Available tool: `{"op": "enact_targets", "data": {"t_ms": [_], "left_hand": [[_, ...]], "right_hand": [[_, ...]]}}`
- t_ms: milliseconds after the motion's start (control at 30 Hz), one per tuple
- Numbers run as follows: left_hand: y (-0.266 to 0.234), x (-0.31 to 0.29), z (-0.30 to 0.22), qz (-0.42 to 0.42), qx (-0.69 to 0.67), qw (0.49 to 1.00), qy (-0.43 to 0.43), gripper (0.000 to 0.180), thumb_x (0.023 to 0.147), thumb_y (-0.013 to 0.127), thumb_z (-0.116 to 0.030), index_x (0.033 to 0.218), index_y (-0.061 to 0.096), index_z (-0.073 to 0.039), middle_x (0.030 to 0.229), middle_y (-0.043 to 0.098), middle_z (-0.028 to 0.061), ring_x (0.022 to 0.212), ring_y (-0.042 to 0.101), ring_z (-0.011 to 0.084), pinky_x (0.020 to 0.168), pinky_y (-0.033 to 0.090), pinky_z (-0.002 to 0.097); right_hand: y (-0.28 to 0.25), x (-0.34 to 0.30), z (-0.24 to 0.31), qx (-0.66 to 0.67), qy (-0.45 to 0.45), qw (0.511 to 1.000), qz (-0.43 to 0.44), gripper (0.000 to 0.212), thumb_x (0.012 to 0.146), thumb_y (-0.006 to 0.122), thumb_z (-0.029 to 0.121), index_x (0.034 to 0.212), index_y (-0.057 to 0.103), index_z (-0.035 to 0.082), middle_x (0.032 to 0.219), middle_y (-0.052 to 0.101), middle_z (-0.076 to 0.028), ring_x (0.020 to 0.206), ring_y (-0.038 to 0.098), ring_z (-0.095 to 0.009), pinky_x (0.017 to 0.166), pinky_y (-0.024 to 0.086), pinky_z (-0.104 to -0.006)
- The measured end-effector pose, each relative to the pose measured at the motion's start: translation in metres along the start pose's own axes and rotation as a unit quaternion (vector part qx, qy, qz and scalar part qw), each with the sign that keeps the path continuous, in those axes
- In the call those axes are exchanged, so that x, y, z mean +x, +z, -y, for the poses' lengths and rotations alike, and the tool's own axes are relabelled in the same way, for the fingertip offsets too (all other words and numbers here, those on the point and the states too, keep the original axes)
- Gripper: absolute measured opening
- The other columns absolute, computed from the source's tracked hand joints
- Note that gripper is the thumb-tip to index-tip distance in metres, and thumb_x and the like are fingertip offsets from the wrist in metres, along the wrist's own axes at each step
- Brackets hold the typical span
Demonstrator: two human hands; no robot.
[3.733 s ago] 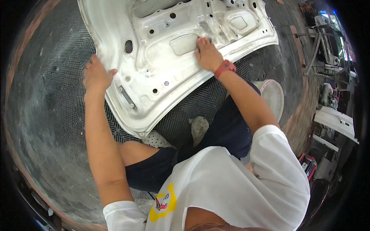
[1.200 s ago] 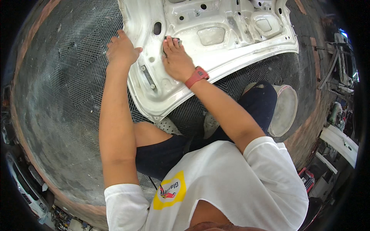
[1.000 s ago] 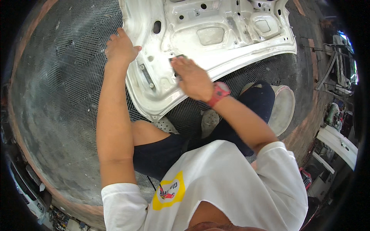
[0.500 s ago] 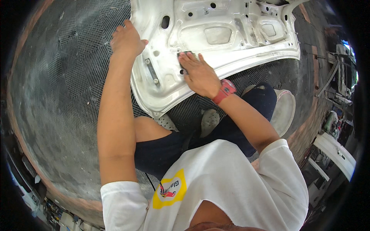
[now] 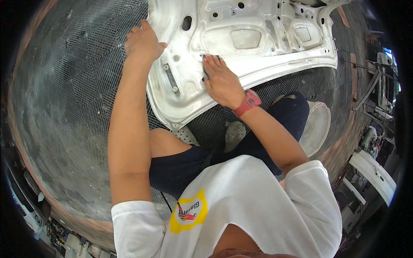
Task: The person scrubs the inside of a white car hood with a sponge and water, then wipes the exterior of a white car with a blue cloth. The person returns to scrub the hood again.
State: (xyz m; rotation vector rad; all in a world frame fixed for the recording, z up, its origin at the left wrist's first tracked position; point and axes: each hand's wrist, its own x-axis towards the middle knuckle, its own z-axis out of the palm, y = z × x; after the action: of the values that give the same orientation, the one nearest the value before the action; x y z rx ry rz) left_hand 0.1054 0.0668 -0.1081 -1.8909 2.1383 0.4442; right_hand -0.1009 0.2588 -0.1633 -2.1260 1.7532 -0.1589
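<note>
A white car body panel [image 5: 241, 64], inner side up, lies in front of me with holes, ribs and pressed recesses. My right hand [image 5: 221, 81] is pressed flat on its near part, fingers together over a small dark sanding sheet [image 5: 204, 64]. Most of that sheet is hidden under the fingers. My left hand [image 5: 144, 43] is at the panel's left edge, thumb on the white surface and fingers bent over the outer side. Between the hands, a dark slot with two round studs [image 5: 170, 78] shows in the panel.
A dark ribbed mat [image 5: 77, 107] covers the floor. A whitish bucket [image 5: 316, 129] stands beside my right knee. My shoes [image 5: 235, 132] are close to the panel's near edge. At the far right are a white panel piece [image 5: 373, 174] and assorted parts.
My right hand has slid slightly up and to the right on the panel with the sanding sheet. My left hand stays at the edge.
</note>
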Motion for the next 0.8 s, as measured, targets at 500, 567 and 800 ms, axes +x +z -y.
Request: {"op": "enact_targets", "data": {"t_ms": [500, 567, 800], "left_hand": [[0.002, 0.000, 0.000, -0.006, 0.011, 1.000, -0.009, 0.111, 0.088, 0.087, -0.046, 0.168, 0.025, 0.002, 0.157, 0.048, 0.0336, 0.143, 0.053, 0.0506, 0.115, 0.050, 0.0568], [0.000, -0.001, -0.001, -0.009, 0.003, 1.000, 0.000, 0.112, 0.088, 0.088, -0.044, 0.167, 0.025, 0.003, 0.155, 0.048, 0.0334, 0.142, 0.053, 0.0499, 0.112, 0.052, 0.0558], [0.001, -0.006, -0.002, -0.039, -0.016, 0.999, 0.016, 0.111, 0.087, 0.088, -0.045, 0.166, 0.027, 0.002, 0.152, 0.051, 0.0347, 0.141, 0.054, 0.0513, 0.114, 0.050, 0.0563]], "right_hand": [[0.009, 0.025, 0.012, -0.021, -0.018, 0.999, -0.017, 0.062, 0.107, 0.054, 0.026, 0.159, 0.042, -0.006, 0.169, 0.039, -0.026, 0.155, 0.040, -0.046, 0.128, 0.034, -0.0547], [0.025, 0.053, 0.002, -0.022, -0.001, 0.997, -0.070, 0.069, 0.105, 0.056, 0.027, 0.161, 0.038, -0.008, 0.171, 0.035, -0.028, 0.156, 0.037, -0.046, 0.129, 0.031, -0.0553], [0.049, 0.144, 0.026, 0.206, 0.199, 0.928, -0.237, 0.079, 0.106, 0.053, 0.029, 0.167, 0.022, -0.009, 0.174, 0.022, -0.034, 0.161, 0.025, -0.051, 0.131, 0.024, -0.0587]]}}
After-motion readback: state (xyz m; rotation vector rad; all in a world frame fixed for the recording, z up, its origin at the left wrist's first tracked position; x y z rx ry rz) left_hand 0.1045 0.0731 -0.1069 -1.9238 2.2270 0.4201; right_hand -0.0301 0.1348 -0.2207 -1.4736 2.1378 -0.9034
